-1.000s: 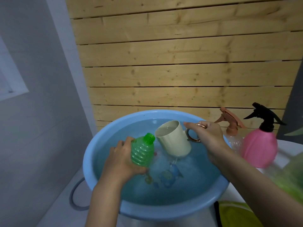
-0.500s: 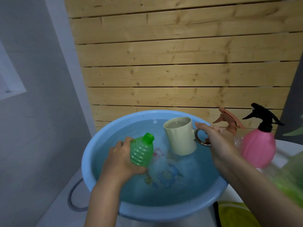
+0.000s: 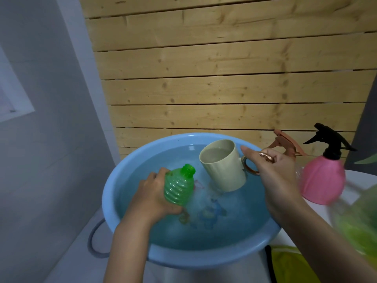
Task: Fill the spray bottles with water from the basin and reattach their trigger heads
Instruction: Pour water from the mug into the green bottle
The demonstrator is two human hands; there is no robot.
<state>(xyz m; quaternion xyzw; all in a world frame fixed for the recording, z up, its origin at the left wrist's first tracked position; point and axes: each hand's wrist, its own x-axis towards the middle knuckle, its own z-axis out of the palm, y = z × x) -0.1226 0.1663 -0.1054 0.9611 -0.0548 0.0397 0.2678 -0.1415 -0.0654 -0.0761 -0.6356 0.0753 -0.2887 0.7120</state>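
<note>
Left hand grips uncapped green bottle, near upright over basin | right hand holds mug handle | change: full mug now tips toward bottle mouth | judged: pour starting.

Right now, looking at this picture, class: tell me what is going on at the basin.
A person works over a blue basin of water. The left hand grips a green ribbed bottle, its neck open with no trigger head, above the water. The right hand holds a cream mug by its handle, water inside, tilted toward the bottle; no stream shows yet. A pink bottle with a black trigger head stands beside the basin.
</note>
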